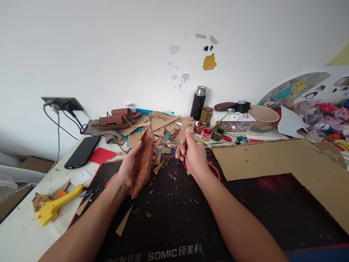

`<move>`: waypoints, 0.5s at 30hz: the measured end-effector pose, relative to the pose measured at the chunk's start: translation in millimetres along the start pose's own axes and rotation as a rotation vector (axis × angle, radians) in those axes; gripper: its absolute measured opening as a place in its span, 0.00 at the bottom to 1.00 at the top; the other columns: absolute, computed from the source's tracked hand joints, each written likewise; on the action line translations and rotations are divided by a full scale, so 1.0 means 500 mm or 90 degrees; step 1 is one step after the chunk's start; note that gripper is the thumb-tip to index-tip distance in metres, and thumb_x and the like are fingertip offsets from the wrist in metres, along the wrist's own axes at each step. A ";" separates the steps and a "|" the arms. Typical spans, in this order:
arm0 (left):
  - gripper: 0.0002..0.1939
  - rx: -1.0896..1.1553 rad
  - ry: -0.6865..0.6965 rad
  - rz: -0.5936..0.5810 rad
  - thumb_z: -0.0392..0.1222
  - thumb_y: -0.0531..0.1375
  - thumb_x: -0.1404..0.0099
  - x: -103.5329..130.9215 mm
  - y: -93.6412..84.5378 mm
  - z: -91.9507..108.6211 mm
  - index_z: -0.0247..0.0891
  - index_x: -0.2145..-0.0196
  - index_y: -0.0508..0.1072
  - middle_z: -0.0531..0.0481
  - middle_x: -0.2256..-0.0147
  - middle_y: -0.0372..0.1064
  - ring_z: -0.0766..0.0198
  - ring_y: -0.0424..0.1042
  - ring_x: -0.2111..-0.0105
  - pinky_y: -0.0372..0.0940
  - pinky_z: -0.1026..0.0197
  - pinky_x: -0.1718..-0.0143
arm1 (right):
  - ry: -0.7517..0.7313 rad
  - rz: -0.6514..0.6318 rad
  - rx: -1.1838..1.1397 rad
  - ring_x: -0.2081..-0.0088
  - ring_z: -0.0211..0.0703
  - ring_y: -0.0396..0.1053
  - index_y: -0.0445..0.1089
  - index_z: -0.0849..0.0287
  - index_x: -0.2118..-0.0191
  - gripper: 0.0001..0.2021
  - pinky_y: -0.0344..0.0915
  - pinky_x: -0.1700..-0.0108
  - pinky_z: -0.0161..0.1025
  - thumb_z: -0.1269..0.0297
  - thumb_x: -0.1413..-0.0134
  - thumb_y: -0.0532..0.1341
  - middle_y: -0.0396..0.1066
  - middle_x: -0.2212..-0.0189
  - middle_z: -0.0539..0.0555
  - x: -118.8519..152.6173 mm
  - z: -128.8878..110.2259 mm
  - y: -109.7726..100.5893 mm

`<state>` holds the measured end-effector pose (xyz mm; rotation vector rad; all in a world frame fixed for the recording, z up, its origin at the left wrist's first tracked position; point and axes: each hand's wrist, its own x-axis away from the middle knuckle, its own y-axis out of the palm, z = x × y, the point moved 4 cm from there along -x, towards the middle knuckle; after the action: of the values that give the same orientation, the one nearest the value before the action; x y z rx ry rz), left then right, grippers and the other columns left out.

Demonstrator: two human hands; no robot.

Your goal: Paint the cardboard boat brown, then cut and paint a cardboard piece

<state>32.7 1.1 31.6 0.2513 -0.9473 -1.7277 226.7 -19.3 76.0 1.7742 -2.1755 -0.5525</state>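
My left hand (128, 163) is closed around a reddish-brown model boat hull (143, 160), held tilted on end above the dark desk mat (174, 214). The hull is long, pointed and hollow, with a shiny, wet-looking surface. In my right hand (192, 153) a thin paintbrush (196, 140) with a green handle is pinched between thumb and fingers. Its tip points left and meets the hull's right side. Behind my right hand stand small open paint jars, one brown (200, 126), one pink-red (207, 133) and one dark green (218, 133).
Cardboard scraps (160, 123) pile up at the back, beside finished-looking brown model boats (113, 122). A black thermos (199, 103) stands by the wall. At left lie a phone (82, 151) and a yellow glue gun (58, 205). A large cardboard sheet (261, 158) covers the mat's right side.
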 end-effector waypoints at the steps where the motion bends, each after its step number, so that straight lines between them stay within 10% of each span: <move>1: 0.17 0.002 -0.002 0.020 0.49 0.57 0.24 -0.003 -0.008 0.003 0.37 0.48 0.79 0.43 0.63 0.77 0.55 0.76 0.67 0.73 0.58 0.66 | 0.007 -0.014 0.000 0.88 0.36 0.64 0.65 0.54 0.75 0.30 0.48 0.87 0.32 0.30 0.43 0.66 0.54 0.89 0.41 0.002 0.001 0.003; 6: 0.21 -0.003 0.011 0.081 0.49 0.59 0.24 -0.011 -0.036 0.013 0.38 0.39 0.76 0.43 0.60 0.80 0.53 0.78 0.65 0.74 0.54 0.58 | 0.035 -0.081 0.007 0.90 0.35 0.61 0.65 0.54 0.76 0.31 0.46 0.87 0.32 0.29 0.44 0.67 0.52 0.90 0.40 0.012 0.004 0.019; 15: 0.18 -0.008 -0.015 -0.034 0.49 0.61 0.26 0.006 0.011 -0.013 0.32 0.50 0.80 0.42 0.64 0.77 0.57 0.74 0.67 0.71 0.59 0.64 | 0.004 0.003 -0.024 0.87 0.35 0.65 0.67 0.55 0.75 0.30 0.48 0.86 0.31 0.31 0.46 0.69 0.57 0.88 0.41 -0.003 0.001 0.000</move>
<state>39.2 -4.8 32.0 0.2508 -0.9539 -1.7880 227.0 -17.6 75.6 1.7495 -2.1494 -0.5824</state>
